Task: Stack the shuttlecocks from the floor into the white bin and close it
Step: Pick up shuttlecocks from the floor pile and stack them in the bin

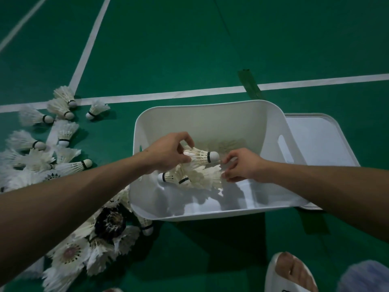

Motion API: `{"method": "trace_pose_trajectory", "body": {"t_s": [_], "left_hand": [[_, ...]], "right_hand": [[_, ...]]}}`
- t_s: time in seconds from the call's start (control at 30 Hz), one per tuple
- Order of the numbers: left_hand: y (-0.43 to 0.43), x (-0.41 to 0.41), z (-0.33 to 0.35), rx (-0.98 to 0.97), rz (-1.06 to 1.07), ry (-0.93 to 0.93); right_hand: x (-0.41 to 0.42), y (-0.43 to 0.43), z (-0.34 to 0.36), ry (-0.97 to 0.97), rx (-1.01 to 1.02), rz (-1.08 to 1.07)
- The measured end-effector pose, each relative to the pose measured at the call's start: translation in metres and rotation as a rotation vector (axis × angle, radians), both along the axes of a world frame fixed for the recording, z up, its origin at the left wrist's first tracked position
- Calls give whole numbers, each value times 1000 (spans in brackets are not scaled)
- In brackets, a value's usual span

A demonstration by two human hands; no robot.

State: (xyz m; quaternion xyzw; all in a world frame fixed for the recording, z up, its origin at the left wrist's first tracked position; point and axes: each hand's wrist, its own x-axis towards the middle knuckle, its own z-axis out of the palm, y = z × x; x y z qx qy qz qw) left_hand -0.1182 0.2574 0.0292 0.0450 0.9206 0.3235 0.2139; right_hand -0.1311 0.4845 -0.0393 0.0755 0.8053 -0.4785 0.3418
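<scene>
The person was partway through loading: the left hand [168, 152] was down inside the white bin [210, 108], fingers and thumb curled round the feather skirt of a shuttlecock [201, 158] that lay sideways with its cork pointing to the person's right. Just under it a small cluster of shuttlecocks [189, 179] lay on the bin floor, some nested one into another. The right hand [244, 165] was in the bin too, fingertips bent against the feathers of that cluster; in the dim light I could not tell whether they pinched anything or only steadied it. By my reckoning the next move was to slide the held one cork-first into the open skirt of the stack, lined up so the feathers weren't crushed. Most of the job remained: a big heap [42, 165] lay on the green floor [210, 39] left of the bin, and the lid [320, 140] lay flat beside its right wall.
</scene>
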Motion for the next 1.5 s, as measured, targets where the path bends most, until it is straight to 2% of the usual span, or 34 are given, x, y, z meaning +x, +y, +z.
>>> {"method": "trace_pose_trajectory", "body": {"t_s": [0.17,0.3,0.4,0.53,0.7,0.83,1.03,1.2,1.5], "left_hand": [[9,-3,6,-134,-216,-12],[20,-2,11,-172,-374,-29],[30,0,14,-139,-414,-36],[37,3,18,-46,-370,11],[36,3,16,-40,-315,49],[32,0,18,-46,-276,66],[23,-4,11,-78,-228,53],[22,-3,5,-78,-190,-10],[15,-3,1,-60,-160,-90]], "right_hand": [[-6,5,24,121,15,7],[-13,5,52,159,-176,-37],[-10,1,67,164,-230,133],[-3,-3,68,242,-184,300],[-1,-1,73,274,-87,350],[-6,10,76,228,8,389],[-18,33,73,169,197,318],[-18,29,63,182,458,436],[-6,14,37,126,387,294]]}}
